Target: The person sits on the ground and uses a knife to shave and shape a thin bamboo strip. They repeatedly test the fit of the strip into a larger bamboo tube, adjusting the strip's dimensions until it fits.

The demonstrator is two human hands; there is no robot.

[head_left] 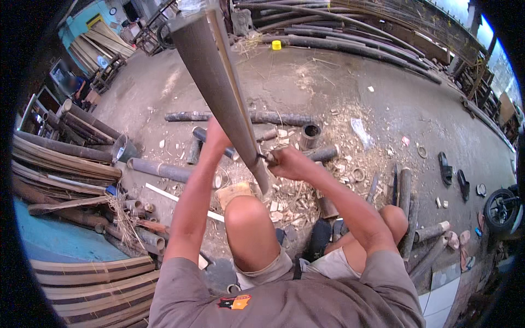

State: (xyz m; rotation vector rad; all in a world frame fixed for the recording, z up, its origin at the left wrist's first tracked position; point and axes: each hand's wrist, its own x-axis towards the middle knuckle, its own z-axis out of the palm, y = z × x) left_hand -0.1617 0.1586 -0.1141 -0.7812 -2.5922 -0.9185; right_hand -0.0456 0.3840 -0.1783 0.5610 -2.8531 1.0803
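A long dark bamboo piece (219, 82) stands tilted in front of me, its upper end toward the far side and its lower end near my knees. A pale, narrow cut edge (229, 60) runs along its right side. My left hand (219, 135) is against the bamboo's left side, its fingers hidden behind it. At the right edge, low down, my right hand (288, 163) is closed on a small dark tool (266, 157) that meets the bamboo; its exact kind is unclear. A pale wooden block (233, 192) lies below, beside my left knee.
Chips, shavings and short bamboo pieces (310, 135) litter the floor around my feet. Bamboo strips (60, 158) are stacked at left, poles (355, 49) at the back. A yellow object (276, 45) lies far off. Sandals (445, 168) lie right; a person (81, 90) is far left.
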